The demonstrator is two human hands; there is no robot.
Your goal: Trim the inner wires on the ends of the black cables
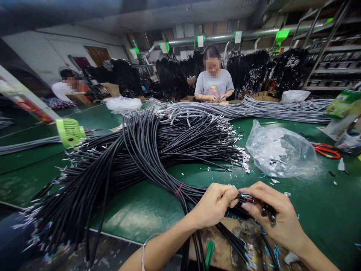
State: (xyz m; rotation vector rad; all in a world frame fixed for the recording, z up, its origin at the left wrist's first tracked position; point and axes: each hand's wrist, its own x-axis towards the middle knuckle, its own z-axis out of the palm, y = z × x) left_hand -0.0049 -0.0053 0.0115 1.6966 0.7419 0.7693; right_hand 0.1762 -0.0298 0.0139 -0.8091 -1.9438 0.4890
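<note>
My left hand [213,205] pinches the end of a black cable [244,196] with coloured inner wires showing at the tip. My right hand [275,212] meets it from the right, fingers closed on the same cable end and on small dark parts in the palm. Both hands hover over a worn wooden board [225,248] at the table's near edge. A large pile of black cables [135,154] with stripped ends spreads to the left, tied in places with a red band [178,189].
A clear plastic bag [282,150] of small parts lies right of the pile, red scissors [327,150] beyond it. Grey cable bundles [254,109] run along the far side of the green table [324,203]. A green fan [70,132] stands left. Two co-workers sit opposite.
</note>
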